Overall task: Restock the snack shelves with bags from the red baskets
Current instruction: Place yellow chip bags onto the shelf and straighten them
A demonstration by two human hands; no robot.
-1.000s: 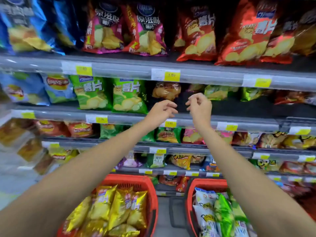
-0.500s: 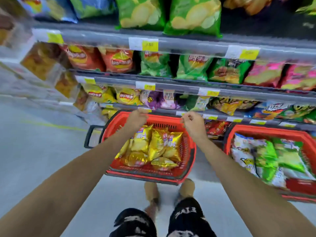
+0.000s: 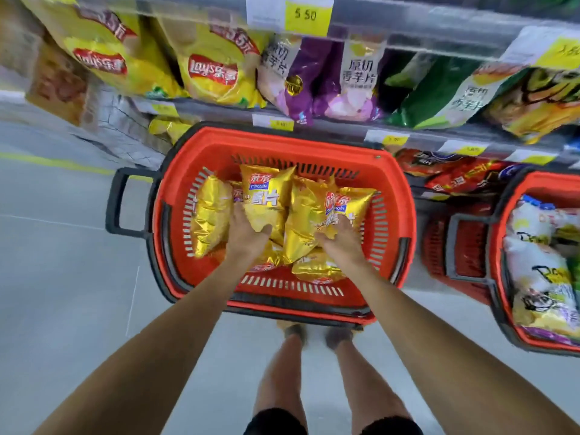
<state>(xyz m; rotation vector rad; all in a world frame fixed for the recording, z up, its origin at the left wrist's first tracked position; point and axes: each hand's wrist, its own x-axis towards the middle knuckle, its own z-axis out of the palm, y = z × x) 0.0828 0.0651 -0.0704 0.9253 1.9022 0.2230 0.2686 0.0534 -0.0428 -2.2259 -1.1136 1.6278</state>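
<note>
A red basket [image 3: 394,196] with black trim stands on the floor below me, holding several gold chip bags. My left hand [image 3: 248,235] grips the lower end of an upright gold bag [image 3: 266,196] in the basket's middle. My right hand [image 3: 340,238] grips a second gold bag [image 3: 317,221] just to its right. Another gold bag [image 3: 210,215] leans at the basket's left side. The snack shelves [image 3: 408,32] rise right behind the basket, filled with yellow, purple and green bags.
A second red basket [image 3: 502,233] with white and green bags stands at the right edge. A black handle [image 3: 117,202] sticks out left of the first basket. Grey floor spreads to the left. My legs [image 3: 314,372] stand just behind the basket.
My view dropped from the upper shelves to the floor. Both hands came down from a shelf edge into the left basket and took hold of gold bags.
</note>
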